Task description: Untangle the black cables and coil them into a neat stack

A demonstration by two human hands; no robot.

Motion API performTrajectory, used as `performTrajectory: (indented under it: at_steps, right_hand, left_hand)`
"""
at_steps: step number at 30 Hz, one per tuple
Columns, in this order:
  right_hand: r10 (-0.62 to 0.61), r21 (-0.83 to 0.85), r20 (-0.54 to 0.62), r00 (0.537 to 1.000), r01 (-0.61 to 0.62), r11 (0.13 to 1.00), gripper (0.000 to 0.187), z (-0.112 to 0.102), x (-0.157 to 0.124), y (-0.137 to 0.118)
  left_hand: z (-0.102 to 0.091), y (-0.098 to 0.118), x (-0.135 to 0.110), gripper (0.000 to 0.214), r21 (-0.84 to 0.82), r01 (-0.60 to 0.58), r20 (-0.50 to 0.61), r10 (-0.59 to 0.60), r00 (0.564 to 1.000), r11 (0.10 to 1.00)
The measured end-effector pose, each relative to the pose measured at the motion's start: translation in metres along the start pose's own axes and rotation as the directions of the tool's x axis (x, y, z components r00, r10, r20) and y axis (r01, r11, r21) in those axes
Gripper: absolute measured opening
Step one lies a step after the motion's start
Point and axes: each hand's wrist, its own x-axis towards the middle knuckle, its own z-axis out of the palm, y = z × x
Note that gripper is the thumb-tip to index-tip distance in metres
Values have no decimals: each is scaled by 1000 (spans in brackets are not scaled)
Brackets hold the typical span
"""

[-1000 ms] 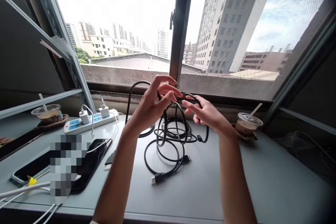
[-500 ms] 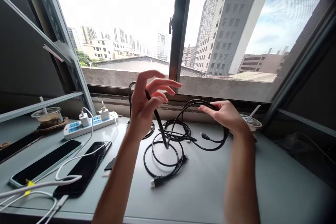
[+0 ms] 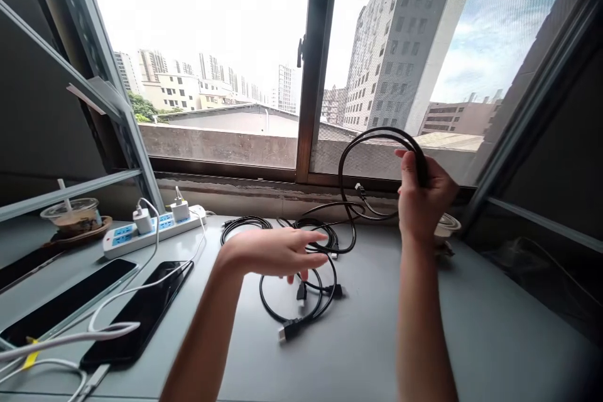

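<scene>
My right hand [image 3: 424,191] is raised with its fingers wrapped around a looped black cable [image 3: 351,157]. One plug [image 3: 360,190] of this cable dangles beside the loop. Fingers outstretched, my left hand [image 3: 273,254] hovers palm down over the middle of the desk. Just beneath its fingertips is a black plug with a metal tip [image 3: 301,294]; whether the fingers touch it cannot be made out. Below the hand lies a coiled black cable [image 3: 271,314] with a plug end [image 3: 291,330]. Farther back, another black cable coil [image 3: 247,220] is partly hidden by the hand.
On the left stand a power strip [image 3: 155,231] with two white chargers, two phones [image 3: 141,314] with white cables, and a drink cup [image 3: 73,215]. Another cup [image 3: 447,224] is behind my right wrist. A window [image 3: 211,163] borders the desk [image 3: 358,352] at the back.
My right hand has risen, lifting the cable loop higher. My left hand has come down from upright to flat, and the cable stretch that ran from it no longer shows there.
</scene>
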Motion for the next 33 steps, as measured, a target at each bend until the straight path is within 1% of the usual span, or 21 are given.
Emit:
performTrajectory:
  at_steps: [2,3,4,5,6,7,8,9,11,12,15,17,18,21,23,25,26,27,29,31,33]
  right_hand:
    - [-23,9,-25,999,23,1000,28,1,1,5]
    - [-42,13,-35,999,43,999,28,2,2,7]
    - [-64,18,-53,997,65,998,27,3,2,9]
    - [-85,24,-78,993,87,996,27,4,3,11]
    - [-104,34,-110,989,108,994,27,5,3,13]
    - [-119,47,-146,982,127,991,27,6,3,14]
    - [-131,62,-178,975,144,988,27,8,3,14]
    - [-141,75,-199,970,159,984,27,9,2,14]
    - [-161,91,-207,965,182,979,25,11,0,11]
    - [-170,96,-206,964,192,977,24,11,-1,9]
    - [-177,139,-192,965,205,969,26,14,-6,4]
    - [-162,220,-164,973,196,956,30,17,-8,2]
    - [-152,266,-144,978,186,946,33,19,-9,2]
    - [-134,375,-44,990,141,916,38,25,-9,8]
    - [-117,408,50,992,87,909,41,29,-8,17]
    - [-72,407,143,987,7,913,44,33,-6,26]
    - [-44,389,180,983,-30,921,46,35,-6,31]
    - [-17,358,212,977,-62,932,48,38,-6,35]
    - [26,259,262,965,-96,961,51,43,-8,42]
    - [52,130,297,953,-94,987,52,48,-11,49]
    - [68,9,339,938,-76,997,50,50,-16,52]
  left_hand:
    - [-5,3,-11,65,-82,-30,219,48,975,996]
    - [-8,4,-17,64,-129,-61,275,95,957,990]
    - [-10,5,-21,62,-167,-103,280,147,949,981]
    - [-12,6,-24,59,-193,-150,231,193,954,970]
    - [-14,6,-26,56,-201,-197,129,225,966,960]
    - [-14,6,-25,54,-189,-242,-18,243,970,952]
    - [-14,4,-22,52,-155,-276,-187,247,951,948]
    - [-14,1,-16,52,-109,-293,-339,241,909,950]
    - [-11,-9,1,54,-15,-273,-525,225,821,962]
    - [-9,-14,11,57,18,-244,-560,212,801,970]
    - [-4,-29,37,79,36,-177,-606,162,779,984]
    - [-3,-33,48,84,41,-213,-622,192,759,976]
    - [-3,-33,51,79,60,-256,-610,238,756,965]
    - [-7,-31,55,41,127,-373,-554,378,742,919]
    - [-11,-29,56,35,169,-387,-614,404,679,907]
    - [-15,-28,55,36,210,-407,-711,424,560,889]
    - [-16,-28,55,35,220,-446,-733,449,512,868]
    - [-16,-28,54,36,210,-502,-739,472,481,839]
    - [-16,-28,53,41,117,-629,-723,500,477,768]
    - [-14,-27,53,49,-58,-704,-722,457,519,708]
    - [-11,-25,53,54,-238,-714,-743,350,571,658]
